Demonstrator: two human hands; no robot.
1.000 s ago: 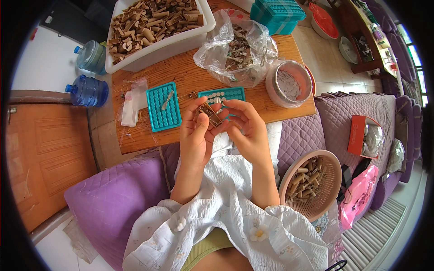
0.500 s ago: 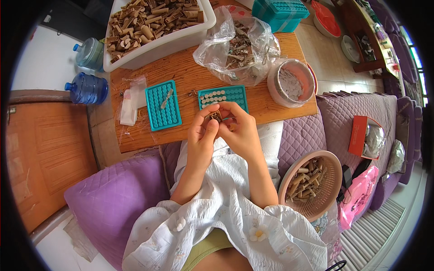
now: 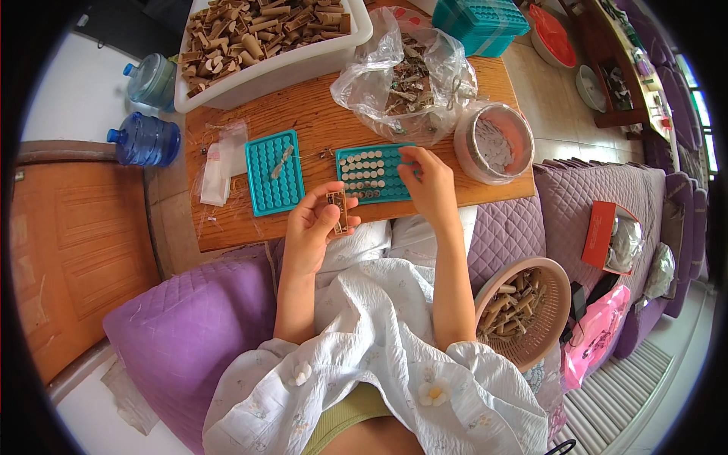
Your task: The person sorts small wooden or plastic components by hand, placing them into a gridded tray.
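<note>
My left hand (image 3: 312, 229) grips a small brown-gold rectangular piece (image 3: 337, 211) with dark slots or parts inside. It is held upright, close to the table's near edge. My right hand (image 3: 431, 180) is over the right end of a teal tray (image 3: 393, 159), its fingers bent and the thumb and forefinger tips apart. Nothing shows between them. Rows of small white round discs (image 3: 362, 164) fill the tray's left part, with greyer ones in the nearest row. Left of it, a second teal tray (image 3: 262, 178) has round cups and a pale narrow strip (image 3: 282, 161) lying across it.
A clear plastic bag (image 3: 364, 83) of scraps and a round tub (image 3: 464, 144) of white bits stand on the wooden table (image 3: 311, 114). A white bin (image 3: 265, 85) of brown curved pieces is at back left. A pink basket (image 3: 550, 334) sits to my right.
My hands have parted. The left has moved slightly left with the brown-gold piece, while the right has let go of it and moved right, over the disc tray.
</note>
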